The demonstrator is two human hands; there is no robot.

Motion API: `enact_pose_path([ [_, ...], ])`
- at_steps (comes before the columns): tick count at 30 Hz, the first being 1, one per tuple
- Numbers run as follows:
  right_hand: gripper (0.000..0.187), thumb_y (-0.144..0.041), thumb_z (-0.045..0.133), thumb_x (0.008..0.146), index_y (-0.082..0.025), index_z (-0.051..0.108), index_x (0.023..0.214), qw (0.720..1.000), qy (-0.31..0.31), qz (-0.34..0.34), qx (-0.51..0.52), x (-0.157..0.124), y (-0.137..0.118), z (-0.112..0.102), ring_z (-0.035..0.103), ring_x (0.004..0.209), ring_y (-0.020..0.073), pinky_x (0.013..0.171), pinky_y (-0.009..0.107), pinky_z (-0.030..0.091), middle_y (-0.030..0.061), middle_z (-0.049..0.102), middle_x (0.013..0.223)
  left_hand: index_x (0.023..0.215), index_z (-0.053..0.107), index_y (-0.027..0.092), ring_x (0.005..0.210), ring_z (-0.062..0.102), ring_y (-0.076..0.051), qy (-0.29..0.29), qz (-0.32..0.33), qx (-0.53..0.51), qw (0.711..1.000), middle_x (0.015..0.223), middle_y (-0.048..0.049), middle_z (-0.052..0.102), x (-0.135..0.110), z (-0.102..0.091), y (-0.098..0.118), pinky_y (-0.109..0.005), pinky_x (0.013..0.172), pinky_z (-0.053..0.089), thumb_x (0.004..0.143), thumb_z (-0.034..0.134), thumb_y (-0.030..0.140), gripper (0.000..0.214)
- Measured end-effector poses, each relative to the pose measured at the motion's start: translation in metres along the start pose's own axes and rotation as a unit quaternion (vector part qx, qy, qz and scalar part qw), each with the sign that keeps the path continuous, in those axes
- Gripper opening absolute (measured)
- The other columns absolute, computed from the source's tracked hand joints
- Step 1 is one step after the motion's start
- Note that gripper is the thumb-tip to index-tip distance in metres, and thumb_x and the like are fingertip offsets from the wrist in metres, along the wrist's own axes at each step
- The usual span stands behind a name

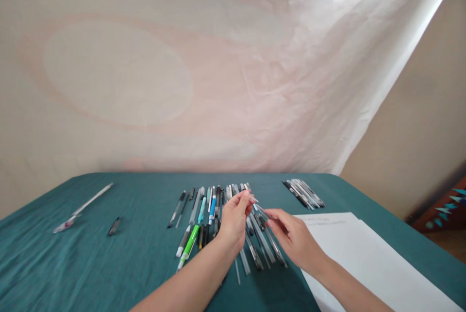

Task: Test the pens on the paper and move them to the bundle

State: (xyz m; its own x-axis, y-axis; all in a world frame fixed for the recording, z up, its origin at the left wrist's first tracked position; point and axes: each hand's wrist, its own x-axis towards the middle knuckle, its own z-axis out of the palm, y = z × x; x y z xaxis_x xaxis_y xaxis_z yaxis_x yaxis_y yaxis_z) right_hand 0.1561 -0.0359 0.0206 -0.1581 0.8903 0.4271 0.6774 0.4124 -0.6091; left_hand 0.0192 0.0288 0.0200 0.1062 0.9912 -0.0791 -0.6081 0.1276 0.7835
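Grasping one clear pen (262, 210) between them, both hands are closed on it just above the row of pens (204, 215) on the desk (138, 254). The left hand (233, 220) pinches the far end, the right hand (294, 239) the near end. Judged step: pulling cap from barrel, which calls for a straight, steady pull. White paper (364, 254) lies beside the right hand.

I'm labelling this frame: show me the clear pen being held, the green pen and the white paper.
clear pen (261, 209), head view, exposed mid-barrel.
green pen (191, 240), head view, middle of barrel.
white paper (374, 258), head view, bare centre.
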Motion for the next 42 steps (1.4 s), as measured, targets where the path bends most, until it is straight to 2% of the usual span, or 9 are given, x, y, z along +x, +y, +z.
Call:
enact_pose_path([
  [5, 0.028, -0.027, 0.04, 0.087, -0.02, 0.057, 0.108, 1.0, 0.019, -0.017, -0.007, 0.001, 0.001, 0.0, 0.06, 0.084, 0.0191, 0.072, 0.029, 0.048, 0.0075, 0.064, 0.098, 0.085, 0.066, 0.012, 0.064, 0.054, -0.01, -0.016, 0.013, 0.032, 0.999, 0.07, -0.0025, 0.062, -0.003, 0.001, -0.003, -0.022, 0.066, 0.042, 0.063, 0.07, 0.038, 0.034],
  [10, 0.027, -0.027, 0.041, 0.086, -0.021, 0.057, 0.107, 1.0, 0.025, -0.016, -0.007, 0.001, 0.002, 0.0, 0.061, 0.083, 0.019, 0.071, 0.029, 0.048, 0.0066, 0.065, 0.095, 0.091, 0.066, 0.013, 0.069, 0.055, -0.012, -0.028, 0.041, 0.075, 0.996, 0.075, -0.0039, 0.063, -0.003, 0.0, -0.005, -0.025, 0.07, 0.042, 0.066, 0.067, 0.04, 0.037],
  [16, 0.023, -0.027, 0.043, 0.085, -0.02, 0.058, 0.102, 1.0, 0.027, 0.001, -0.004, 0.001, 0.0, 0.0, 0.061, 0.079, 0.0177, 0.068, 0.027, 0.046, 0.0048, 0.065, 0.089, 0.092, 0.066, 0.013, 0.071, 0.057, -0.014, -0.033, 0.042, 0.106, 0.993, 0.083, -0.0063, 0.065, -0.009, 0.001, -0.008, -0.026, 0.072, 0.044, 0.068, 0.066, 0.039, 0.036],
  [28, 0.018, -0.026, 0.042, 0.087, -0.019, 0.057, 0.093, 1.0, 0.018, 0.014, 0.008, -0.002, -0.004, 0.001, 0.06, 0.071, 0.0157, 0.064, 0.026, 0.044, 0.0039, 0.065, 0.082, 0.094, 0.058, 0.013, 0.074, 0.06, -0.016, -0.047, 0.033, 0.058, 0.997, 0.082, -0.0065, 0.064, -0.021, 0.003, -0.015, -0.032, 0.075, 0.047, 0.072, 0.062, 0.041, 0.035],
  [36, 0.018, -0.025, 0.04, 0.088, -0.019, 0.057, 0.092, 1.0, -0.002, 0.017, -0.014, -0.003, -0.008, -0.002, 0.059, 0.072, 0.0151, 0.065, 0.025, 0.041, 0.0031, 0.064, 0.082, 0.096, 0.056, 0.014, 0.077, 0.058, -0.015, -0.049, 0.075, 0.101, 0.991, 0.082, -0.0054, 0.063, -0.024, -0.001, -0.022, -0.032, 0.078, 0.045, 0.078, 0.056, 0.038, 0.03],
  [42, 0.018, -0.024, 0.041, 0.088, -0.019, 0.057, 0.092, 1.0, -0.005, 0.018, -0.013, -0.003, -0.01, -0.003, 0.059, 0.073, 0.0147, 0.066, 0.024, 0.041, 0.003, 0.065, 0.083, 0.096, 0.056, 0.014, 0.075, 0.058, -0.015, -0.052, 0.075, 0.101, 0.991, 0.081, -0.0058, 0.063, -0.025, -0.001, -0.022, -0.031, 0.076, 0.045, 0.078, 0.056, 0.038, 0.03],
])
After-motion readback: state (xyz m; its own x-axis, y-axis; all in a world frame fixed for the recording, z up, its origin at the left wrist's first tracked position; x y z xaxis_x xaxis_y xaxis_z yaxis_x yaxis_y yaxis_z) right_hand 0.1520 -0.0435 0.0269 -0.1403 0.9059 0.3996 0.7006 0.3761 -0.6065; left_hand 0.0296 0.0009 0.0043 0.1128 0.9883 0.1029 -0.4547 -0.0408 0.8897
